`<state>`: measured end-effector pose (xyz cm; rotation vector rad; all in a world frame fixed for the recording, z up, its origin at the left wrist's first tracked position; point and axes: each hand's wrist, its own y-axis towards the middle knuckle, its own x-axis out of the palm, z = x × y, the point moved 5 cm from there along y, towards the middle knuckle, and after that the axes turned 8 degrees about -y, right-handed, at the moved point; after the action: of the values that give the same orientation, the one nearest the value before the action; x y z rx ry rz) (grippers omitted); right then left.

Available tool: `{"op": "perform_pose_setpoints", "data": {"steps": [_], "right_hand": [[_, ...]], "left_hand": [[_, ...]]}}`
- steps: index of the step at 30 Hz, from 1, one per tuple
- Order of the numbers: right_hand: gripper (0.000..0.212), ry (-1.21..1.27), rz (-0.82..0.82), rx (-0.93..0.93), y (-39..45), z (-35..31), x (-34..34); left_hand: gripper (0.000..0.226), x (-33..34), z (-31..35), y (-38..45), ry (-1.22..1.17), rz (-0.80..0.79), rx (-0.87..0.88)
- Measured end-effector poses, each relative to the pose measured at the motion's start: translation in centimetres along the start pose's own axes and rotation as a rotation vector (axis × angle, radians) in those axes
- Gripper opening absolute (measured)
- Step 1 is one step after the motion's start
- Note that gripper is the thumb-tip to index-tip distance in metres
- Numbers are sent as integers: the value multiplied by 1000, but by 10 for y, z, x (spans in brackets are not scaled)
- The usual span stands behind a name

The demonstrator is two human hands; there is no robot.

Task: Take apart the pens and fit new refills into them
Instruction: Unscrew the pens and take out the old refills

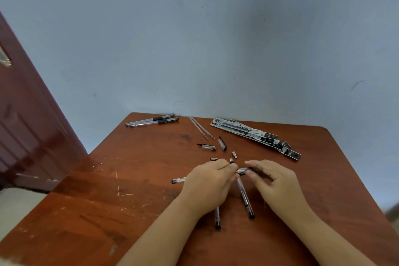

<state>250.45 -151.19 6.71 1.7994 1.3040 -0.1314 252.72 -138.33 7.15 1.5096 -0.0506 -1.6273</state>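
A scratched brown desk is set against a pale blue wall, with a dark red door at the left. At the desk's far right, flat refill packets are laid in a fanned stack. Two assembled pens are left at the far left edge, well apart from the work.

Both hands are met near the desk's middle. The left hand is curled, its fingers pinched on a small pen piece whose pinkish end is seen just above them. A grip section is pinched by the right hand between thumb and forefinger, the other fingers being loosely bent. Whether the two pieces are joined cannot be told.

Clear barrels are laid around the hands: one barrel between them, another partly hidden beneath the left wrist, a third to the left. Two bare refills lie side by side beyond, near two caps.

Smallest are two loose metal tips, just beyond the fingers. These could easily be brushed and rolled off by a sweep of the hand. The barrel under the wrist could likewise be knocked away. Threads might be crossed if the pinched pieces are forced askew.
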Motion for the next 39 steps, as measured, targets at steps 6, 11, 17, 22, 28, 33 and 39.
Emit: {"op": "perform_pose_setpoints", "data": {"steps": [6, 11, 17, 22, 28, 33, 39], "right_hand": [[18, -8, -12, 0, -1, 0, 0], [23, 24, -18, -33, 0, -3, -1], [27, 35, -18, -53, 1, -7, -3], [19, -17, -28, -75, -1, -14, -4], [19, 0, 62, 29, -2, -17, -13], [29, -64, -112, 90, 14, -31, 2], [2, -395, -231, -65, 61, -47, 63]], "left_hand": [[30, 0, 0, -1, -33, -36, -41], [30, 0, 0, -1, -68, -60, -47], [27, -4, -2, -2, -21, -73, -44], [41, -7, -8, 1, -96, -95, -98], [32, -40, -27, -4, -198, -12, -356], [10, -64, -59, -16, -291, 134, -641], [17, -70, -84, -27, -163, 134, -816]]}}
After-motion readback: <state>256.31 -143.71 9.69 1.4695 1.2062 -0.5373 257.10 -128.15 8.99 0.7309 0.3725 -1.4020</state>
